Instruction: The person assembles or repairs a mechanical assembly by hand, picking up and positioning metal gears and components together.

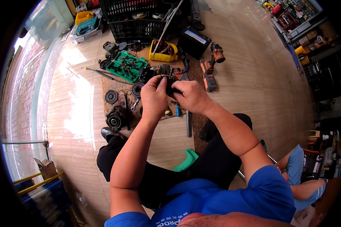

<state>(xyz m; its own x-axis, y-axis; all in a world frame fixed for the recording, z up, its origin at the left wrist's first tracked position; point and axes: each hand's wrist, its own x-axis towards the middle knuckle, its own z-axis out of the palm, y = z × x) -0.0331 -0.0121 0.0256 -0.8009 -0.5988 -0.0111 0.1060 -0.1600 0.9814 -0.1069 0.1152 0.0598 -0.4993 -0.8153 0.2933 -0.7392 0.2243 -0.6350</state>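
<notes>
Both hands meet over the middle of the work spot, around a small dark part (170,87) whose kind I cannot make out. My left hand (154,96) pinches it from the left, thumb uppermost. From the right, the curled fingers of my right hand (192,98) close on the same part. Just beyond the hands lie greasy machine pieces, partly hidden by them. Left of my left hand are a round pulley (137,89), a flat ring-shaped disc (111,97) and a wrench (135,104). Below the hands rests a blue-handled tool (177,111).
A green tool case (128,66), yellow bin (173,57), black battery (194,42) and orange-black power tools (207,68) stand beyond. A dark motor-like unit (116,118) sits near my left foot, a metal tube (188,125) nearer me. Another person's legs (295,170) show at right.
</notes>
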